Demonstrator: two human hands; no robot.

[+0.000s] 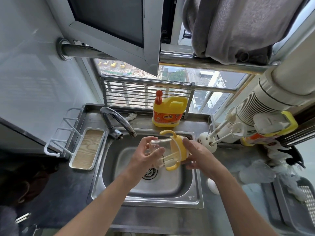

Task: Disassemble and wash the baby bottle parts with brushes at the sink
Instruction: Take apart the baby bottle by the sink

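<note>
A clear baby bottle (pixel 160 150) with a yellow collar and two yellow handles (pixel 179 145) lies sideways in the air above the steel sink (pixel 190 189). My left hand (pixel 144 159) grips the clear body at its base end, fingers curled round it. My right hand (pixel 199 155) holds the yellow collar end, thumb on top and fingers underneath. White brushes (pixel 221 132) stand in a round white holder (pixel 207 142) on the counter just right of the sink.
A curved tap (pixel 119 121) arches over the sink's back left. A yellow detergent jug (pixel 168 111) stands behind the basin. A white tray and rack (pixel 87 149) sit to the left. A grey drainer basket (pixel 289 201) and crumpled plastic lie to the right.
</note>
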